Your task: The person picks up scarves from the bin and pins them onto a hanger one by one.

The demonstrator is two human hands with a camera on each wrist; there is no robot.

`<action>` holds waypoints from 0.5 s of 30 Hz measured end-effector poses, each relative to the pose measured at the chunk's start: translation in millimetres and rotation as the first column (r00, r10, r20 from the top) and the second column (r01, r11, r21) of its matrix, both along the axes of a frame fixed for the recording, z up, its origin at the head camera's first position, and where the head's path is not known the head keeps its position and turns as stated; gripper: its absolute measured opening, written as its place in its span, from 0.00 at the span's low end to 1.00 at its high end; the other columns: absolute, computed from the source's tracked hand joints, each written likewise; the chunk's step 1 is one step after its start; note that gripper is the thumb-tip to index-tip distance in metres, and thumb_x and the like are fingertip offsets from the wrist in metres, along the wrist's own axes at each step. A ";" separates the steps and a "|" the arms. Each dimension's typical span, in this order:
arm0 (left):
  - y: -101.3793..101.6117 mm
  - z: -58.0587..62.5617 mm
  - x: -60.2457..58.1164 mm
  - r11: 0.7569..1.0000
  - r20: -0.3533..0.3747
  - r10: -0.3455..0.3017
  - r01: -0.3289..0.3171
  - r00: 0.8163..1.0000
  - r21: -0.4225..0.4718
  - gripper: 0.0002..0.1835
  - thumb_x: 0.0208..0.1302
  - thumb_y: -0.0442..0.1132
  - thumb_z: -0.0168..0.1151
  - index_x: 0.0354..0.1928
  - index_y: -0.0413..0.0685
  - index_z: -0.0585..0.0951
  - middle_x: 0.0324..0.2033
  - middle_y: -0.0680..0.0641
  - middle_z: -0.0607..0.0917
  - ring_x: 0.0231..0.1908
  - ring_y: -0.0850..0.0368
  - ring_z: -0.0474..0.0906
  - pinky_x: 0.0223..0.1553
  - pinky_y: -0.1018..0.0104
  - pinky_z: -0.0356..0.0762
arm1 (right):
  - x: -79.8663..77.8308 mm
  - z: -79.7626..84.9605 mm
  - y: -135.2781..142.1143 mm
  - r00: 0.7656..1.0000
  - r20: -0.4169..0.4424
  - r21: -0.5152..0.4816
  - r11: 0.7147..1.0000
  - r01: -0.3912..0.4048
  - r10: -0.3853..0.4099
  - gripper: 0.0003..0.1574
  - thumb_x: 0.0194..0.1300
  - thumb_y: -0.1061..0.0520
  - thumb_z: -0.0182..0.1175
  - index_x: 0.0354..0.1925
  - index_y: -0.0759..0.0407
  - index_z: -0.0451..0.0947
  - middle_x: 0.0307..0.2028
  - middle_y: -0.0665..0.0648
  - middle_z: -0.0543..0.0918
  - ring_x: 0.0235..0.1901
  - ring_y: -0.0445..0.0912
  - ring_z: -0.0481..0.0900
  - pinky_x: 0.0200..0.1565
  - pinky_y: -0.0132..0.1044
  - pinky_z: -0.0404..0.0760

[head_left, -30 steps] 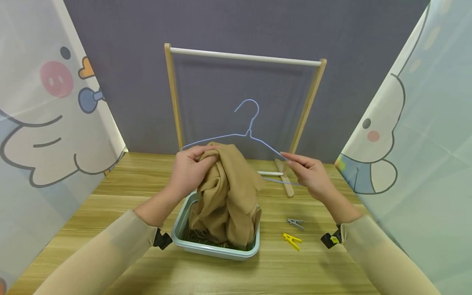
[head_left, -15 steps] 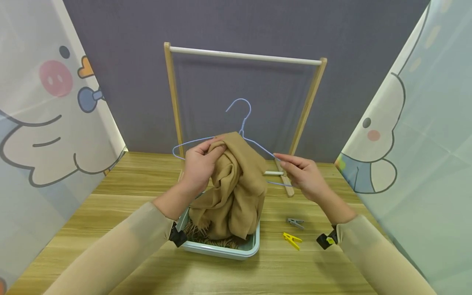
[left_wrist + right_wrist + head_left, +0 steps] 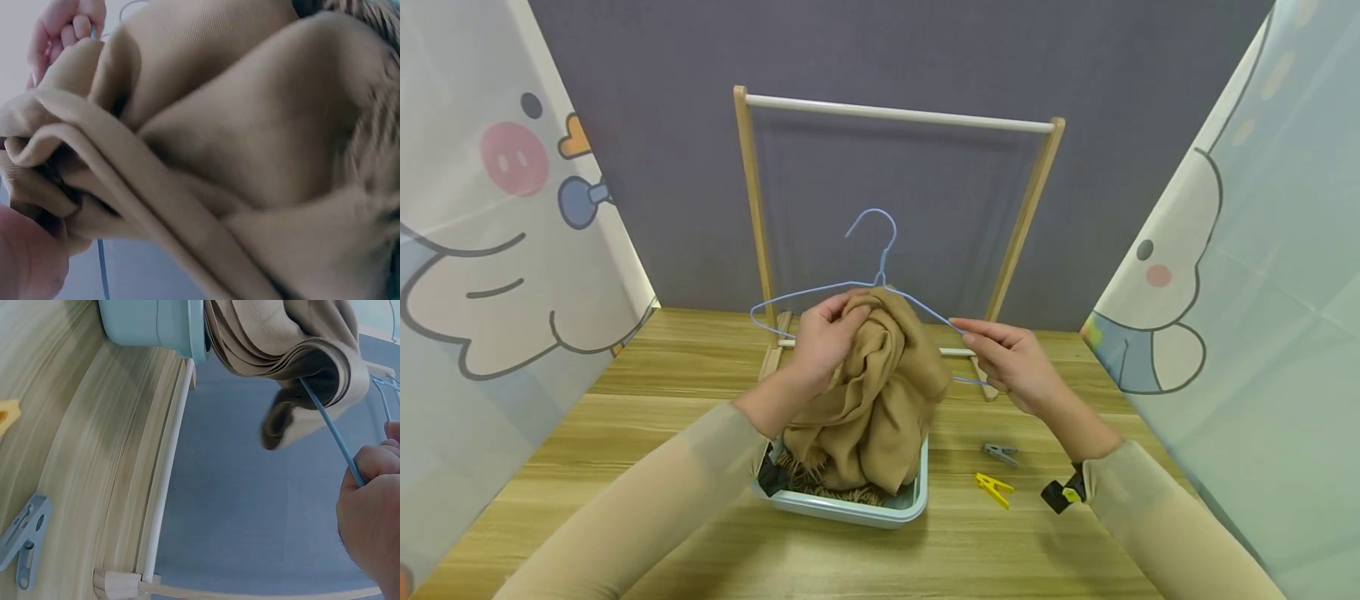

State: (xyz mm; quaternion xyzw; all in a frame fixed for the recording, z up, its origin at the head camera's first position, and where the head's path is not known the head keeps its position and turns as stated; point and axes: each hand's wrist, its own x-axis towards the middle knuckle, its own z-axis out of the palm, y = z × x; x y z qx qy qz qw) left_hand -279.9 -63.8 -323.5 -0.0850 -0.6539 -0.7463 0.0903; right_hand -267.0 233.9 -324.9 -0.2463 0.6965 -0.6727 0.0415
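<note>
A tan fringed scarf (image 3: pixel 887 400) is bunched up from a pale blue basin (image 3: pixel 923 475), its fringe still inside. My left hand (image 3: pixel 829 337) pinches the scarf's upper folds, just under the top wire of a blue wire hanger (image 3: pixel 882 260). On the hanger's right arm, my right hand (image 3: pixel 1015 367) holds the wire between thumb and fingers. In the right wrist view, the hanger's lower wire (image 3: pixel 331 431) runs into a loop of the scarf (image 3: pixel 356 381), with a loose end hanging beyond it. Folds hide most of my left fingertips in the left wrist view.
Behind the hanger stands a rack with wooden posts (image 3: pixel 1024 225) and a white top bar (image 3: pixel 895 112). To the basin's right, a grey clothes peg (image 3: pixel 1001 453) and a yellow clothes peg (image 3: pixel 993 489) lie on the wooden table (image 3: pixel 685 467). Printed curtains flank both sides.
The left hand has moved right with the scarf, while the right hand has brought the hanger left. The scarf's top, which covered part of the upper wire, now sits just beneath it.
</note>
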 end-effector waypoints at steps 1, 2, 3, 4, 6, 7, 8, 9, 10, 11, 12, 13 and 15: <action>-3.2 -0.9 -0.4 0.999 -0.005 -0.015 0.015 1.000 -0.044 0.18 0.80 0.36 0.65 0.67 0.44 0.87 0.67 0.44 0.87 0.57 0.58 0.86 0.51 0.75 0.85 | 0.1 0.2 -0.2 1.000 -0.003 0.004 1.000 0.004 -0.004 0.20 0.86 0.59 0.57 0.64 0.42 0.88 0.14 0.42 0.62 0.14 0.46 0.46 0.18 0.44 0.44; -6.5 -1.5 -0.1 0.996 -0.013 -0.038 0.037 0.999 -0.083 0.19 0.81 0.37 0.64 0.69 0.45 0.85 0.68 0.44 0.86 0.58 0.55 0.86 0.51 0.74 0.86 | 0.2 0.6 -0.3 1.000 -0.004 0.008 1.000 0.008 -0.008 0.20 0.86 0.59 0.57 0.64 0.43 0.88 0.14 0.42 0.62 0.14 0.46 0.46 0.18 0.44 0.44; -9.7 -1.9 0.6 0.990 -0.020 -0.059 0.056 0.998 -0.126 0.20 0.82 0.38 0.63 0.71 0.47 0.84 0.68 0.43 0.85 0.59 0.53 0.85 0.50 0.73 0.86 | 0.4 0.9 -0.4 1.000 -0.005 0.011 1.000 0.014 -0.014 0.20 0.86 0.59 0.57 0.64 0.43 0.88 0.14 0.42 0.62 0.14 0.45 0.47 0.17 0.44 0.45; -12.9 -2.8 1.2 0.984 -0.028 -0.081 0.075 0.996 -0.161 0.21 0.83 0.40 0.62 0.73 0.48 0.83 0.68 0.42 0.85 0.60 0.50 0.85 0.50 0.73 0.86 | 0.6 1.3 -0.3 1.000 -0.004 0.013 1.000 0.020 -0.020 0.20 0.86 0.59 0.58 0.65 0.45 0.88 0.14 0.42 0.62 0.14 0.45 0.47 0.17 0.44 0.45; -18.3 -4.3 1.9 0.971 -0.049 -0.104 0.091 0.993 -0.222 0.22 0.84 0.41 0.61 0.74 0.49 0.81 0.67 0.40 0.85 0.59 0.48 0.86 0.49 0.72 0.86 | 1.1 2.3 -0.1 0.999 -0.006 0.018 0.999 0.032 -0.032 0.19 0.86 0.58 0.58 0.65 0.45 0.88 0.14 0.42 0.63 0.13 0.44 0.48 0.17 0.44 0.46; -20.8 -4.2 2.5 0.965 -0.058 -0.112 0.094 0.992 -0.244 0.22 0.84 0.42 0.61 0.74 0.49 0.81 0.67 0.40 0.86 0.60 0.47 0.86 0.49 0.72 0.86 | 1.4 2.9 0.0 0.999 -0.007 0.017 0.999 0.037 -0.037 0.19 0.86 0.58 0.58 0.65 0.45 0.88 0.13 0.41 0.63 0.13 0.44 0.48 0.17 0.44 0.46; -23.3 -3.8 3.3 0.961 -0.064 -0.111 0.091 0.992 -0.263 0.22 0.84 0.42 0.61 0.74 0.48 0.81 0.67 0.40 0.86 0.61 0.47 0.86 0.49 0.73 0.85 | 1.6 3.6 0.2 0.999 -0.008 0.016 0.999 0.039 -0.039 0.19 0.86 0.58 0.58 0.64 0.44 0.88 0.13 0.41 0.63 0.13 0.45 0.47 0.17 0.44 0.46; -25.9 -4.0 3.6 0.955 -0.072 -0.101 0.077 0.992 -0.288 0.22 0.83 0.43 0.61 0.74 0.48 0.81 0.67 0.40 0.86 0.63 0.47 0.85 0.49 0.73 0.84 | 2.0 4.3 0.3 0.999 -0.012 0.013 0.999 0.041 -0.041 0.19 0.85 0.58 0.59 0.64 0.44 0.88 0.13 0.41 0.63 0.14 0.46 0.47 0.17 0.44 0.45; -28.5 -3.3 4.5 0.950 -0.084 -0.090 0.060 0.992 -0.306 0.22 0.83 0.43 0.62 0.73 0.47 0.82 0.67 0.40 0.86 0.64 0.47 0.85 0.50 0.74 0.83 | 2.1 4.9 0.6 0.999 -0.018 0.012 0.999 0.042 -0.042 0.19 0.85 0.58 0.59 0.64 0.44 0.89 0.13 0.41 0.62 0.14 0.47 0.46 0.17 0.45 0.45; -31.3 -2.8 5.0 0.944 -0.101 -0.078 0.041 0.992 -0.328 0.21 0.83 0.43 0.62 0.72 0.47 0.83 0.67 0.41 0.86 0.65 0.47 0.84 0.51 0.75 0.81 | 2.2 5.6 0.8 0.999 -0.024 0.009 0.999 0.043 -0.043 0.19 0.85 0.59 0.59 0.63 0.42 0.89 0.13 0.41 0.62 0.14 0.48 0.45 0.17 0.45 0.44; -34.4 -1.4 6.5 0.937 -0.116 -0.065 0.021 0.991 -0.348 0.20 0.83 0.42 0.62 0.71 0.46 0.84 0.67 0.42 0.87 0.65 0.47 0.84 0.52 0.74 0.81 | 2.2 6.1 1.1 0.999 -0.030 0.005 0.999 0.044 -0.044 0.19 0.85 0.59 0.59 0.63 0.43 0.89 0.13 0.41 0.62 0.14 0.49 0.45 0.17 0.46 0.44; -37.6 -0.2 8.2 0.929 -0.133 -0.052 -0.001 0.990 -0.371 0.19 0.82 0.41 0.62 0.69 0.46 0.85 0.66 0.42 0.87 0.65 0.46 0.84 0.52 0.73 0.81 | 1.9 6.6 1.4 0.998 -0.036 0.003 0.999 0.046 -0.046 0.20 0.85 0.59 0.58 0.63 0.43 0.89 0.14 0.41 0.62 0.14 0.49 0.44 0.17 0.46 0.43; -44.0 1.1 11.7 0.912 -0.161 -0.036 -0.034 0.986 -0.409 0.18 0.82 0.40 0.62 0.66 0.45 0.86 0.63 0.41 0.87 0.61 0.45 0.84 0.53 0.69 0.81 | 1.0 7.2 2.2 0.998 -0.047 -0.002 0.999 0.052 -0.052 0.20 0.85 0.60 0.58 0.62 0.44 0.90 0.14 0.41 0.63 0.14 0.49 0.44 0.17 0.46 0.43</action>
